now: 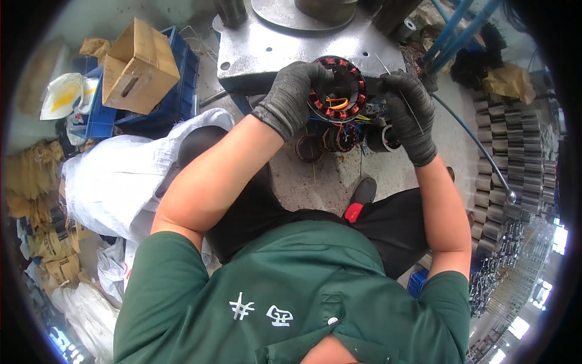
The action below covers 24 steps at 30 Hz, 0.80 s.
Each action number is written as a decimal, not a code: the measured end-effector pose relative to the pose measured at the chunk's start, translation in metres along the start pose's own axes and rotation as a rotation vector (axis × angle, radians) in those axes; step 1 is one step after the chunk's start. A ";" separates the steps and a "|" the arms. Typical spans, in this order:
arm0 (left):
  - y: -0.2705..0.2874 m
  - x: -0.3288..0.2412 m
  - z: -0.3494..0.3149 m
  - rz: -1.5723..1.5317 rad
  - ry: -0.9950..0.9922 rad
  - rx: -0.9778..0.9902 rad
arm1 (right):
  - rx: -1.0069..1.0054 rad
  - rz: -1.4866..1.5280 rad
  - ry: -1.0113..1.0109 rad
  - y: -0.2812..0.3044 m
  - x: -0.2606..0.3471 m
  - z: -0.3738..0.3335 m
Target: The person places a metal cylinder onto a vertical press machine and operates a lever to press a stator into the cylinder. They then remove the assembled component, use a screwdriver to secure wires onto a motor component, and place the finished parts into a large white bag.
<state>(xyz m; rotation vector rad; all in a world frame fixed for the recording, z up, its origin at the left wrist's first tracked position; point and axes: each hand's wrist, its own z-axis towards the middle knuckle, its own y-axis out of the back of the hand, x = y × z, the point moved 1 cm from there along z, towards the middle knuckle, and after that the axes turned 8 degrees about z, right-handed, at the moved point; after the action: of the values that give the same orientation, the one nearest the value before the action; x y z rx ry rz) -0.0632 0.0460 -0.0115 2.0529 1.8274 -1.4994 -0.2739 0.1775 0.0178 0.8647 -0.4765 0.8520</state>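
Observation:
My left hand (290, 97), in a dark grey knit glove, grips the left rim of a motor stator (362, 85). This ring carries red-copper coils around its inside, and yellow and red lead wires (337, 104) lie in its lower part. It is held up at the near edge of a metal machine plate (262, 59). To its right, my gloved right hand (413, 115) is closed around a thin metal rod (382, 64), whose ends stick out above and below the fingers. The rod is apart from the stator.
Below the stator are more wound stators (347, 138) and a dark cylinder (379, 139). A cardboard box (142, 73) sits on blue crates (185, 67) at left, above a white sack (115, 182). Stacked metal parts (515, 164) line the right; a green hose (470, 136) hangs nearby.

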 end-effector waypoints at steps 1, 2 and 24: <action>-0.004 0.001 -0.006 0.059 -0.049 -0.035 | -0.093 0.310 -0.178 -0.005 0.000 -0.004; -0.005 -0.001 -0.012 0.117 -0.107 -0.077 | -0.094 0.312 -0.165 -0.014 0.006 -0.003; -0.040 -0.012 -0.057 1.653 -1.480 0.122 | -0.333 1.105 -1.015 -0.003 0.023 0.019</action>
<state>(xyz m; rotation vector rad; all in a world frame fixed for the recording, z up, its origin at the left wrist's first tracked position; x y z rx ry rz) -0.0573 0.0817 0.0491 0.9002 -0.4683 -1.4362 -0.2588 0.1713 0.0424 0.6290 -2.0506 1.2126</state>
